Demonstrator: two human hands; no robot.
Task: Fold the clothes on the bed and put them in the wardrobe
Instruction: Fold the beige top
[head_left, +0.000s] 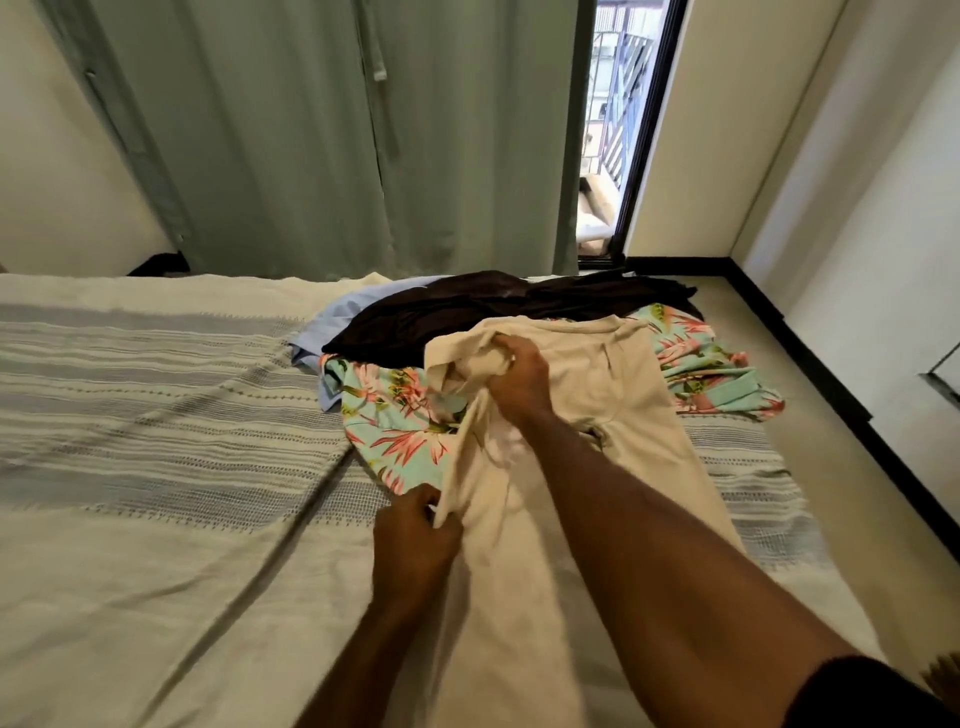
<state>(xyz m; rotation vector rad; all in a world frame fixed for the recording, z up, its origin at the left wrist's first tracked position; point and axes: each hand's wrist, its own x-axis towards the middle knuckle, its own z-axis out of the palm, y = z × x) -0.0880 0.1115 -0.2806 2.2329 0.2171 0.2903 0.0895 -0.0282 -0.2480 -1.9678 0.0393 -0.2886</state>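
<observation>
Cream trousers lie across the pile of clothes on the bed, legs running toward me. My right hand grips bunched cloth near the waistband. My left hand pinches a fold of the same trousers lower down on the left leg. Under them lie a turquoise floral garment, a dark brown garment and a light blue one. The wardrobe cannot be identified in this view.
The bed has a cream cover with grey stripes. Green curtains hang behind it, beside an open dark-framed window or door. A strip of floor with black skirting runs along the right wall.
</observation>
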